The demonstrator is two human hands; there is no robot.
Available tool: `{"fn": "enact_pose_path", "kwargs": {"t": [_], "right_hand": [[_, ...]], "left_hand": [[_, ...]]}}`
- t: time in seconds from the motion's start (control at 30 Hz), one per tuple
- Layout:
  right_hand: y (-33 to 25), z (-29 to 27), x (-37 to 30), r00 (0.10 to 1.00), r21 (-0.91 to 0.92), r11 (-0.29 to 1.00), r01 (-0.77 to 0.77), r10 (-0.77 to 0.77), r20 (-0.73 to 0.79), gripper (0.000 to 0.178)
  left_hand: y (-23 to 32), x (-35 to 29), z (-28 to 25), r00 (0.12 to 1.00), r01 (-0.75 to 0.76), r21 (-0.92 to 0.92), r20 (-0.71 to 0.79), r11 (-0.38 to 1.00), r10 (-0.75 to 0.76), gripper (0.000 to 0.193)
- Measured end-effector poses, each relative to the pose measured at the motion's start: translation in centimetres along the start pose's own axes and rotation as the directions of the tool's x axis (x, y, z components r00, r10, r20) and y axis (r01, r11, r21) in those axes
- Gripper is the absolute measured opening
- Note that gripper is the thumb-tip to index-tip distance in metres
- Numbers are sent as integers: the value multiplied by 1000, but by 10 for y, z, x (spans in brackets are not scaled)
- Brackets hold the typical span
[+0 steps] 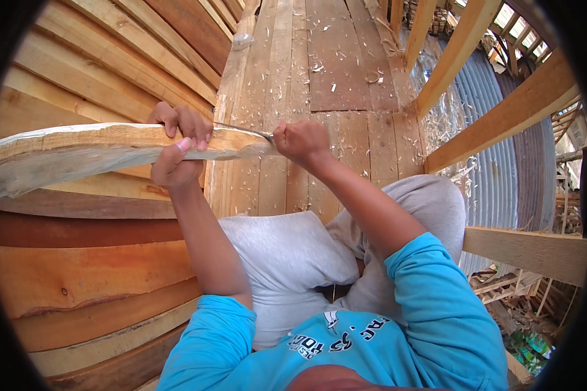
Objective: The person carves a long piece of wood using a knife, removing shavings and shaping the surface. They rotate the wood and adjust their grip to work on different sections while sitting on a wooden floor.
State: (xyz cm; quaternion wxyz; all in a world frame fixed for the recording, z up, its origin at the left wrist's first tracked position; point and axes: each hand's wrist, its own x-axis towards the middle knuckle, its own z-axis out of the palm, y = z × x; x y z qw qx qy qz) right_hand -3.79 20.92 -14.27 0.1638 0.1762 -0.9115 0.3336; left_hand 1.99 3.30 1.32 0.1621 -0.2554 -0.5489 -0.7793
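A long, curved piece of wood [85, 156], pale with a rough-cut face, reaches from the left rim toward the middle. My left hand [179, 146] is closed round it, fingers over the far edge and thumb against the near face. By the wood's right end, my right hand [301, 140] makes a fist on a knife-like tool whose handle is hidden in the palm. Its thin dark blade [244, 130] runs left along the wood's far edge, toward my left fingers. Whether those fingers touch the blade, I cannot tell.
Plank flooring [274, 85] strewn with wood shavings stretches ahead. Stacked boards [98, 280] line the left side. Wooden railing posts [456, 58] and a rail [528, 251] stand on the right, with corrugated metal sheets [495, 176] beyond. My crossed legs [287, 247] are below my hands.
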Motion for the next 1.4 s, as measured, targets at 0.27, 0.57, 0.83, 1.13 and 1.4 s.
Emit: {"fn": "enact_pose_path", "kwargs": {"t": [0.27,0.57,0.83,1.13,1.4], "right_hand": [[10,1,1,991,-27,996,87,-90,-95,48],[25,3,12,870,255,895,-366,231,436,50],[18,-58,28,571,477,570,-669,-17,821,44],[9,-34,0,389,216,454,-864,332,859,40],[21,0,-17,279,146,387,-910,314,907,35]], "left_hand": [[-1,7,2,995,57,-26,80,998,-55,26],[-7,8,10,998,10,-24,65,1000,-8,26],[-8,7,-7,1000,-17,-62,23,998,18,25],[-4,-2,-47,997,-55,-92,57,994,60,25],[-5,-2,-46,985,-56,-129,155,990,76,26]]}}
